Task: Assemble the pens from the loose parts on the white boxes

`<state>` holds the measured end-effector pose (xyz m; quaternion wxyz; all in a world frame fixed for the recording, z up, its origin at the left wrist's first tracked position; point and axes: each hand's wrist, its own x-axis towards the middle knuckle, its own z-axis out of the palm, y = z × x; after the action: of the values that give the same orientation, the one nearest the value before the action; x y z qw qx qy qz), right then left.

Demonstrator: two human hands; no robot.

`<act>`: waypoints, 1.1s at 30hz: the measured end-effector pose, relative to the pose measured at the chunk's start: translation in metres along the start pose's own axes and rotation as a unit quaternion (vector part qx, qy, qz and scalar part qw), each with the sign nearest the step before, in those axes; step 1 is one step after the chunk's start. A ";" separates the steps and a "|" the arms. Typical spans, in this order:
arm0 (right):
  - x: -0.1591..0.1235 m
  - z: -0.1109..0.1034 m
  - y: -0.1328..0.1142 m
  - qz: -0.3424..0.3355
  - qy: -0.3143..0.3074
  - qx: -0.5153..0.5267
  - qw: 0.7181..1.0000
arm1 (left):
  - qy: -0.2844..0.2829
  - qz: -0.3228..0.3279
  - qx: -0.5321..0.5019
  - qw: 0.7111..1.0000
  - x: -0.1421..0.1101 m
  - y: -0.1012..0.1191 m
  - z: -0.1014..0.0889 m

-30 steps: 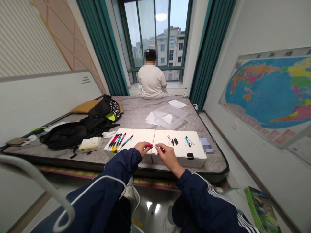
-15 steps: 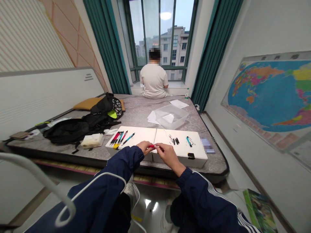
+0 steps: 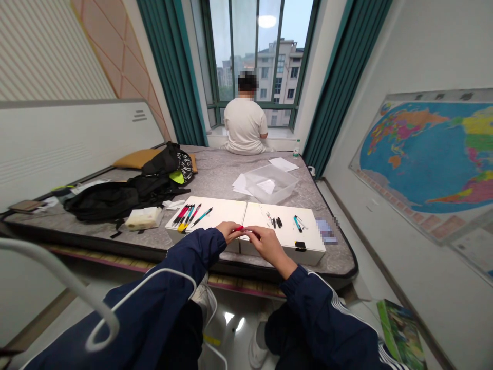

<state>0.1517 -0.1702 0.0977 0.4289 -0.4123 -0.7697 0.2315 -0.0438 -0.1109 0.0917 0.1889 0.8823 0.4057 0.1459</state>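
Observation:
My left hand (image 3: 228,231) is closed on a red pen barrel (image 3: 239,228) above the front edge of two white boxes (image 3: 221,205). The fingertips of my right hand (image 3: 265,243) pinch together at the barrel's right end; any small part between them is hidden. On the left box lie several red and teal pens (image 3: 188,214), with a single teal pen (image 3: 202,217) a little apart. Small black pen grips (image 3: 277,222) and tiny pieces are spread over the right box, and a teal pen barrel (image 3: 298,223) lies farther right beside clear parts.
Behind the boxes stands a clear plastic bin (image 3: 283,191) near white papers (image 3: 284,164). A black backpack (image 3: 103,200) and a tissue pack (image 3: 144,218) lie to the left. A person (image 3: 245,126) sits by the window, back turned. A white cable (image 3: 103,308) crosses near my left sleeve.
The camera view has shifted slightly. Both hands stay together at the red barrel, which now looks a little more tilted, with its right end lower.

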 end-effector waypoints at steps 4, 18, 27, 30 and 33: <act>-0.004 -0.005 0.001 0.046 0.026 0.046 0.998 | 0.007 0.001 -0.036 0.999 -0.001 0.000 -0.002; -0.018 0.003 0.023 0.258 0.102 0.362 0.890 | 0.130 0.202 -0.059 0.969 0.011 0.003 -0.004; -0.029 0.004 0.031 0.327 0.121 0.477 0.807 | 0.162 0.118 -0.156 0.967 0.012 0.015 -0.003; -0.031 0.000 0.028 0.325 0.101 0.474 0.812 | 0.167 0.089 -0.154 0.970 0.011 0.014 -0.003; -0.031 -0.005 0.022 0.302 0.097 0.453 0.833 | 0.167 0.077 -0.150 0.971 0.010 0.014 -0.005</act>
<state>0.1749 -0.1841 0.0703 0.5491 -0.4040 -0.3699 0.6312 -0.0308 -0.1107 0.1035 0.2371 0.8356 0.3355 0.3648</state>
